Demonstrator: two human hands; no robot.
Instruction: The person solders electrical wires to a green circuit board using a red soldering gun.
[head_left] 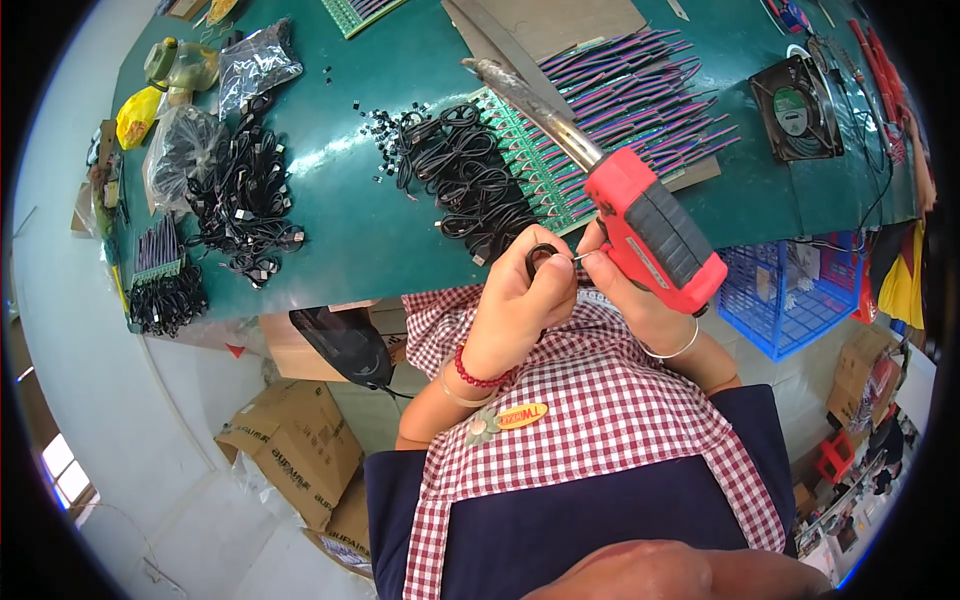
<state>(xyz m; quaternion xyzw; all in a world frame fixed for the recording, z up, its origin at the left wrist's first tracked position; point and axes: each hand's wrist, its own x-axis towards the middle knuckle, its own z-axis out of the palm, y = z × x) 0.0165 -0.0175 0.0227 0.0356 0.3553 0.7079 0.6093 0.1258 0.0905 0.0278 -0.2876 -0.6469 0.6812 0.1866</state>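
The left hand (pixel 520 300) is curling closed around a small black cable loop (pixel 541 256), pinching it between thumb and fingers just off the near edge of the green surface (pixel 350 220). Its forearm is rising from the lower middle of the view, wrist bent upward, with a red bead bracelet (pixel 478 375) and a thin bangle sitting on the wrist.

The right hand (pixel 625 290) is wrapping tightly around the grip of a red and grey soldering gun (pixel 655 235), while its fingertips (pixel 597 260) are narrowing onto a fine wire end (pixel 578 258) that is reaching toward the loop. The two hands are touching or almost touching at the fingertips. The gun's long metal tip (pixel 530 100) is pointing away over the surface, toward its far edge. The right wrist is wearing a thin silver bangle (pixel 675 350) and the forearm is angling in from the lower right.

Just beyond the hands, by the near edge, a heap of black cables (pixel 470 180) is lying beside rows of green circuit boards (pixel 535 165) with purple wires (pixel 640 85). More black cables (pixel 245 205) are lying toward the left edge, and a black fan (pixel 797 110) is sitting near the right edge. A blue wire basket (pixel 785 290) is hanging below the surface on the right.
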